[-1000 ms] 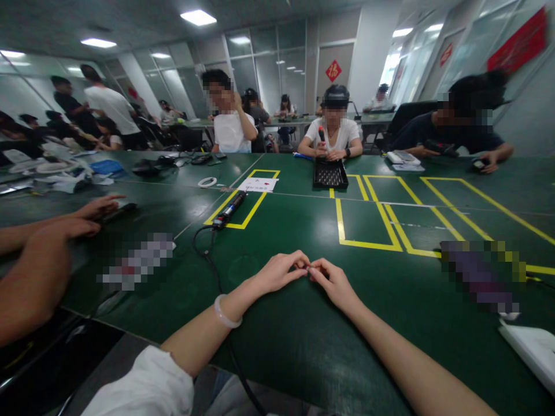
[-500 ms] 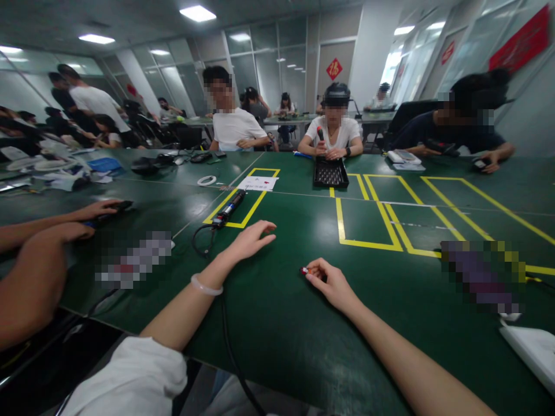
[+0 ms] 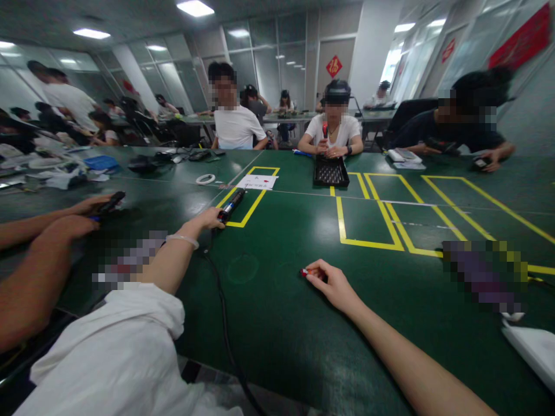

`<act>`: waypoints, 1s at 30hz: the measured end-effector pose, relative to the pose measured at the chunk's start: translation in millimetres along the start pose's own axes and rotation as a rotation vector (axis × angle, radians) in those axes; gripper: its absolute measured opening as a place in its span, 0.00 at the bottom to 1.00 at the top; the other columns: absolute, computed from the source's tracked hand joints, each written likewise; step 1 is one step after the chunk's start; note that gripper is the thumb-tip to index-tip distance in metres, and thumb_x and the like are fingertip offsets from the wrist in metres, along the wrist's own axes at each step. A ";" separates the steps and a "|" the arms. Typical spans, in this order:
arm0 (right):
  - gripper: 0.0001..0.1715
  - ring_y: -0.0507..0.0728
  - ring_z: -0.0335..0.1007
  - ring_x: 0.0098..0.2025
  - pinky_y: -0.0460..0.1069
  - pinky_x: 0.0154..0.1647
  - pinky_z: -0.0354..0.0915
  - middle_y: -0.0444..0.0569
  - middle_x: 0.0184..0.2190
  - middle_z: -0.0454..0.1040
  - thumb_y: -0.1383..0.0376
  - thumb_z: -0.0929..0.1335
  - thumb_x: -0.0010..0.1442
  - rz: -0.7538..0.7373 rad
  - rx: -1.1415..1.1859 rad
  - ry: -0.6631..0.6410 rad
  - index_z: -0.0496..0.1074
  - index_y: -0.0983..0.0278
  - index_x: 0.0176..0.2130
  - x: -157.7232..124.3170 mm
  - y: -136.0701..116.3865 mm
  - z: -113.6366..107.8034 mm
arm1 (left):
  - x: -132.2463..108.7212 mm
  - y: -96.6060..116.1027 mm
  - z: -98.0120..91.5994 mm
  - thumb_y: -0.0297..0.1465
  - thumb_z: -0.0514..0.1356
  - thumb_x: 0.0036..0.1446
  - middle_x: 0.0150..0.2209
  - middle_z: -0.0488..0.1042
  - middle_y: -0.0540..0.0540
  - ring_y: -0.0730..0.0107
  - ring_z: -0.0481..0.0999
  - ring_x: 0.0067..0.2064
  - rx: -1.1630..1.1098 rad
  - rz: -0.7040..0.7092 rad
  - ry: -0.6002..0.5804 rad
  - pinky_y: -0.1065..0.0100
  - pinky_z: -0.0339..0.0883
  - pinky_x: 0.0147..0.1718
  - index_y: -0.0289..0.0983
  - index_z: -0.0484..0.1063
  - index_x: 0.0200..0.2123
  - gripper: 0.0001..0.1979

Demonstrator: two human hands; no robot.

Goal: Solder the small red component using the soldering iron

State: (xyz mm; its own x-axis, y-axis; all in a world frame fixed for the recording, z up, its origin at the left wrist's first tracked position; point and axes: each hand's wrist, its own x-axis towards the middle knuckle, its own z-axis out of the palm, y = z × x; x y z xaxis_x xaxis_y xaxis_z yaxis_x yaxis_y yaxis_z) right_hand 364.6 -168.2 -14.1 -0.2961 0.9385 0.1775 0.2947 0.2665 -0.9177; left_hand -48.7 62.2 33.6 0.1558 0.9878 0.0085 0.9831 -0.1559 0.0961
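Note:
My left hand has its fingers closed around the near end of a black electric screwdriver, which lies in a yellow-taped rectangle. A black cable runs from near that hand toward the table's front edge. My right hand rests low on the green table, thumb and fingers pinched on a small red part with a pale spot. Its exact kind is too small to make out.
A paper sheet lies beyond the screwdriver, and a white ring left of it. Across the table a person holds a tool over a black tray. A co-worker's arms reach in from the left. A white device stands at right.
My left hand has moved forward and left from bare table to the screwdriver and closed on its near end. My right hand has stayed in place with the small red part.

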 end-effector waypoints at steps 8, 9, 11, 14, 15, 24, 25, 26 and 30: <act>0.11 0.53 0.68 0.32 0.47 0.34 0.62 0.46 0.32 0.73 0.60 0.65 0.63 0.007 -0.018 0.002 0.72 0.64 0.41 0.3 1.8 0.5 | -33.7 50.4 12.6 0.41 0.64 0.51 0.52 0.65 0.38 0.56 0.70 0.49 0.119 -0.129 -0.068 0.62 0.67 0.45 0.33 0.65 0.53 0.29; 0.10 0.53 0.68 0.32 0.47 0.34 0.62 0.46 0.31 0.73 0.61 0.65 0.63 0.005 -0.016 0.000 0.71 0.64 0.40 0.3 2.0 0.4 | -41.3 60.4 15.1 0.42 0.63 0.51 0.53 0.64 0.38 0.55 0.70 0.48 0.127 -0.139 -0.053 0.63 0.67 0.44 0.35 0.65 0.54 0.29; 0.09 0.53 0.68 0.32 0.47 0.33 0.62 0.46 0.31 0.73 0.61 0.66 0.62 0.001 -0.014 -0.004 0.71 0.64 0.40 0.5 3.2 0.6 | -58.3 82.4 18.8 0.45 0.60 0.51 0.52 0.64 0.38 0.54 0.71 0.47 0.140 -0.137 -0.021 0.62 0.68 0.41 0.36 0.64 0.53 0.29; 0.07 0.53 0.67 0.32 0.47 0.33 0.62 0.45 0.30 0.72 0.63 0.67 0.60 -0.008 -0.008 -0.001 0.70 0.64 0.39 1.1 6.0 1.9 | -85.7 118.2 20.5 0.46 0.57 0.51 0.50 0.65 0.38 0.54 0.72 0.45 0.148 -0.076 0.017 0.62 0.68 0.38 0.35 0.65 0.52 0.29; 0.07 0.53 0.68 0.32 0.47 0.33 0.62 0.45 0.30 0.72 0.64 0.67 0.59 -0.010 -0.005 0.002 0.70 0.64 0.39 1.3 6.7 2.4 | -94.8 130.0 20.5 0.46 0.57 0.52 0.49 0.65 0.38 0.54 0.72 0.45 0.148 -0.048 0.022 0.62 0.68 0.38 0.35 0.64 0.53 0.29; 0.04 0.52 0.68 0.31 0.47 0.34 0.63 0.44 0.30 0.71 0.67 0.67 0.59 -0.063 -0.062 0.044 0.68 0.63 0.38 1.5 6.8 3.4 | -161.0 217.0 25.1 0.42 0.57 0.53 0.48 0.66 0.39 0.56 0.71 0.44 0.096 0.225 0.056 0.61 0.66 0.41 0.37 0.58 0.58 0.30; 0.04 0.52 0.68 0.31 0.47 0.34 0.63 0.44 0.30 0.71 0.67 0.67 0.59 -0.071 -0.083 0.048 0.68 0.63 0.38 1.3 7.0 3.2 | -165.5 223.6 25.8 0.41 0.57 0.54 0.48 0.66 0.39 0.56 0.71 0.44 0.084 0.251 0.058 0.60 0.66 0.42 0.37 0.58 0.59 0.31; 0.04 0.53 0.68 0.31 0.47 0.34 0.63 0.44 0.30 0.71 0.67 0.67 0.59 -0.079 -0.107 0.053 0.68 0.63 0.37 1.2 7.3 3.0 | -169.3 229.4 26.4 0.41 0.57 0.54 0.48 0.66 0.39 0.56 0.71 0.44 0.072 0.275 0.055 0.60 0.65 0.43 0.37 0.57 0.59 0.31; 0.04 0.53 0.67 0.32 0.47 0.34 0.62 0.43 0.29 0.70 0.69 0.68 0.58 -0.083 -0.209 0.067 0.69 0.63 0.36 0.7 8.3 3.2 | -179.3 244.9 28.7 0.40 0.58 0.53 0.49 0.66 0.39 0.55 0.70 0.46 0.021 0.364 0.032 0.59 0.65 0.46 0.36 0.54 0.61 0.34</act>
State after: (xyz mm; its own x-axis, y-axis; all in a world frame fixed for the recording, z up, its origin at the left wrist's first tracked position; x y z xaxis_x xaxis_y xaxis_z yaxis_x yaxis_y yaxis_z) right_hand 363.9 -166.1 -22.7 -0.2683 0.9221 0.2790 0.4554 0.3766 -0.8067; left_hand 166.9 -153.3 27.0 0.4931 0.8672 0.0698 0.8656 -0.4971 0.0609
